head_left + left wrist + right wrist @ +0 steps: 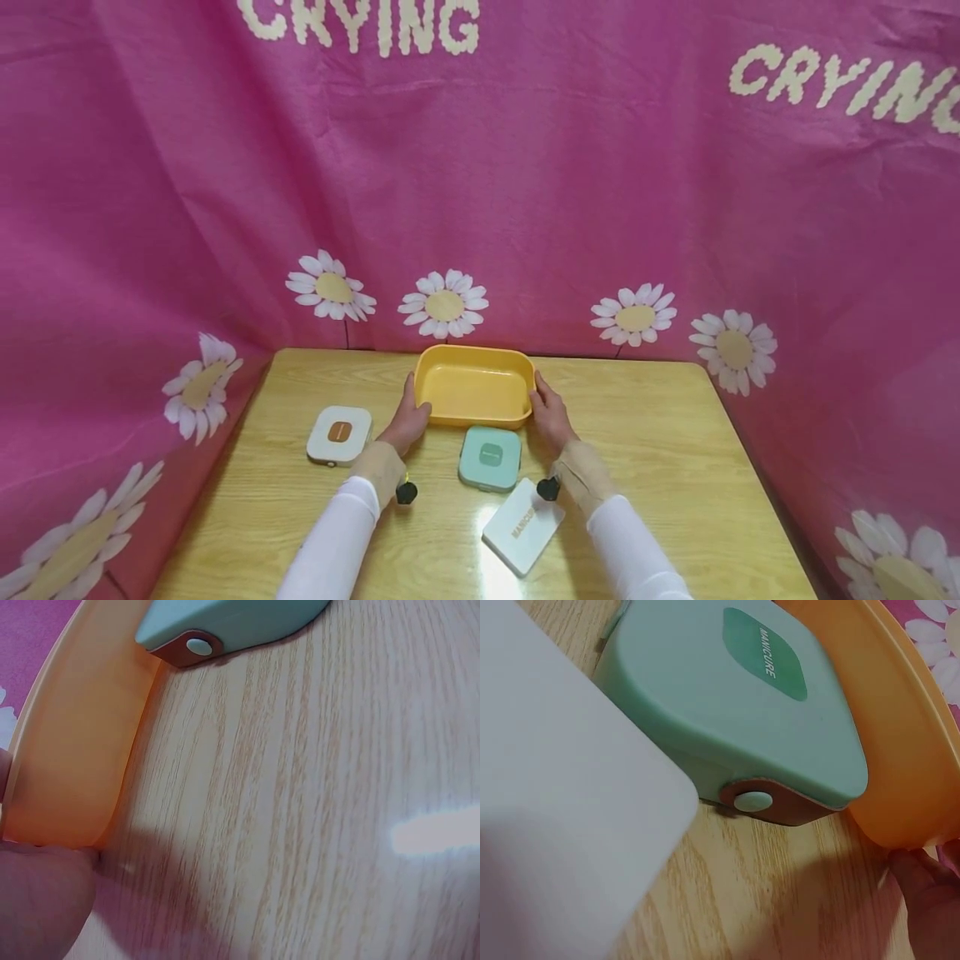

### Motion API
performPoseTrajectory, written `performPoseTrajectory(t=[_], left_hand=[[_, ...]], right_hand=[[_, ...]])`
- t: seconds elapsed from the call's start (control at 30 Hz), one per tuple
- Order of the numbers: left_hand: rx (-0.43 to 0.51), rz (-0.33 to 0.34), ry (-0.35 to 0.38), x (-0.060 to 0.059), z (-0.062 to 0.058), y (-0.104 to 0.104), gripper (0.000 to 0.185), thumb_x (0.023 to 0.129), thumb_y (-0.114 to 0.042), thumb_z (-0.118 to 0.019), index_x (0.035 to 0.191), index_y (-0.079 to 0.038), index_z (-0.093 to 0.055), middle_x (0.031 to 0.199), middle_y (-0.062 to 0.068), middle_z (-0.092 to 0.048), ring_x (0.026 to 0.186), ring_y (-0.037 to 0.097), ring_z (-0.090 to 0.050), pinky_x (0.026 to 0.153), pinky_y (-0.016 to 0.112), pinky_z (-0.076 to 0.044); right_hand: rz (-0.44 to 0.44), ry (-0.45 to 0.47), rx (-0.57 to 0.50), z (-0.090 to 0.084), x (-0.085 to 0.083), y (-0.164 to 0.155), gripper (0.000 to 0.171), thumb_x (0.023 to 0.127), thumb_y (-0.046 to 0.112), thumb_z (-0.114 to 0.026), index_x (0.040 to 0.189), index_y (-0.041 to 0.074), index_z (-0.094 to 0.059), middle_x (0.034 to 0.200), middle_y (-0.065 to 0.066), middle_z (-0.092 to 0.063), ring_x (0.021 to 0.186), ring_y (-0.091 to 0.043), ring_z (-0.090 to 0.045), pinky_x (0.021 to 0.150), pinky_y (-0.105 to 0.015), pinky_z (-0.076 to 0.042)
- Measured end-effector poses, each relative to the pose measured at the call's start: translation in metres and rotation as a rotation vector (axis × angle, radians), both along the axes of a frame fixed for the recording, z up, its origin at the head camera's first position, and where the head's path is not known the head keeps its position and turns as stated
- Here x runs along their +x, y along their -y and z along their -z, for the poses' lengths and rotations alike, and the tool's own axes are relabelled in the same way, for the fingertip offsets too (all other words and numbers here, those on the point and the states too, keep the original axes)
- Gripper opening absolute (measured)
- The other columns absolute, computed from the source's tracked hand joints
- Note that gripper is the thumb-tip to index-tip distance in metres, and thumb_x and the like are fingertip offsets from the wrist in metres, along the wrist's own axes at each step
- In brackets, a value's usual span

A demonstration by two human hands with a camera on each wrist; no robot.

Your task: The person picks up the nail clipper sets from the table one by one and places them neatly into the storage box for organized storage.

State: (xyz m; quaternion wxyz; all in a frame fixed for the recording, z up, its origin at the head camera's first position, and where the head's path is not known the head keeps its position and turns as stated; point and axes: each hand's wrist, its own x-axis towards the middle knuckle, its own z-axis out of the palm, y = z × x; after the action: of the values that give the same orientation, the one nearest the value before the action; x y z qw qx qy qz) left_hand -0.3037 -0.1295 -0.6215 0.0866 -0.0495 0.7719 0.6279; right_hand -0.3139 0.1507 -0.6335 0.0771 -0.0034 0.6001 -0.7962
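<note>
Magenta cloth (pixel 525 183), printed with daisies (pixel 633 318), hangs behind a wood-grained table (pixel 652 450). Near the middle of its far edge is one yellow tray (pixel 472 392), opening upward, its bare inner floor showing, its long axis running left to right. One left hand (pixel 407 419) holds the left end, thumb at the near corner, and one right hand (pixel 552 414) holds the right end; each grip is closed on the tray. Three closed cases lie about, contents hidden: one green case (pixel 490 471) just in front of the tray (whether they touch, I cannot tell), one squarish white case (pixel 340 415) with a brown label (pixel 340 431) left of the left hand, and one flat white case (pixel 528 537), its long axis slanting from near left to far right.
</note>
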Motion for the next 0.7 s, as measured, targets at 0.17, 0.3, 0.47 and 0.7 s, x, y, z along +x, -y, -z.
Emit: performPoseTrajectory(t=[0.17, 0.3, 0.47, 0.7], left_hand=[[-0.005, -0.018, 0.007, 0.0002, 0.0015, -0.0007, 0.084, 0.099, -0.001, -0.042, 0.167, -0.005, 0.007, 0.175, 0.021, 0.002, 0.161, 0.038, -0.001, 0.129, 0.052, -0.003], [0.000, -0.025, 0.000, -0.0019, 0.0001, -0.0018, 0.084, 0.099, -0.001, -0.042, 0.167, -0.004, 0.007, 0.175, 0.021, 0.002, 0.161, 0.038, -0.002, 0.129, 0.052, -0.003], [-0.001, -0.018, 0.001, -0.0028, -0.0016, -0.0020, 0.084, 0.099, -0.002, -0.041, 0.167, -0.004, 0.008, 0.175, 0.021, 0.004, 0.161, 0.037, 0.000, 0.129, 0.052, -0.003], [-0.003, -0.006, 0.040, 0.0001, -0.0015, -0.0015, 0.087, 0.101, -0.005, -0.043, 0.167, -0.008, 0.013, 0.175, 0.018, 0.009, 0.161, 0.036, 0.004, 0.129, 0.052, 0.000]], right_hand=[[0.003, -0.015, 0.013, 0.0022, -0.0006, 0.0007, 0.057, 0.114, 0.006, -0.030, 0.168, 0.006, -0.010, 0.175, -0.010, -0.015, 0.158, -0.029, -0.023, 0.126, -0.046, -0.026], [-0.002, -0.003, -0.017, 0.0022, -0.0035, 0.0010, 0.058, 0.115, 0.007, -0.030, 0.169, 0.008, -0.010, 0.175, -0.009, -0.015, 0.158, -0.028, -0.025, 0.124, -0.045, -0.029], [0.006, 0.030, -0.047, 0.0002, -0.0054, 0.0012, 0.058, 0.115, 0.008, -0.030, 0.169, 0.011, -0.009, 0.175, -0.007, -0.013, 0.158, -0.026, -0.025, 0.124, -0.043, -0.030], [0.006, 0.041, 0.058, -0.0042, -0.0025, -0.0029, 0.069, 0.106, -0.009, -0.039, 0.168, 0.005, -0.012, 0.170, -0.025, -0.020, 0.152, -0.040, -0.033, 0.119, -0.049, -0.037]])
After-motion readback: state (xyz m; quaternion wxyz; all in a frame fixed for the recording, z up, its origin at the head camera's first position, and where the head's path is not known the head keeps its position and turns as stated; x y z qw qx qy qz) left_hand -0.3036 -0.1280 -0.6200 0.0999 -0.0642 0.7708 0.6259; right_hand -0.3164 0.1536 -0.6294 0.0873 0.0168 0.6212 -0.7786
